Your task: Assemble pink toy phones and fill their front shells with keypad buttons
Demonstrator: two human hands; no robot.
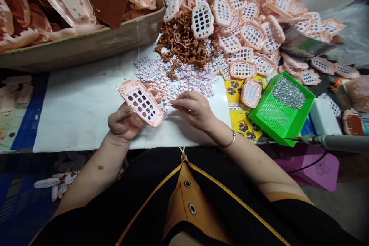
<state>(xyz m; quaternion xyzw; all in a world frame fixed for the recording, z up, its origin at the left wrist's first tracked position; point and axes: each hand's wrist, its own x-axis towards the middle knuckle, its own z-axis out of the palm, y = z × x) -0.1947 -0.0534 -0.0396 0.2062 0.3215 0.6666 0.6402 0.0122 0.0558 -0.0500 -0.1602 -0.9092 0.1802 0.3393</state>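
Observation:
In my left hand I hold a pink plastic shell by its edge, tilted over the white work surface. A white panel with rows of oval holes sits inside its pink rim. My right hand is just right of the shell, thumb and fingertips pinched together. Something small and pale seems to show at the fingertips, too small to name. Just beyond both hands lies a spread of small pale button-like pieces. Brown bone-shaped plastic parts are heaped behind them.
Many similar pink shells are piled at the back right. A cardboard box of larger pink parts stands at the back left. A green basket with small metal screws sits at right, near a grey cylindrical tool at the table edge.

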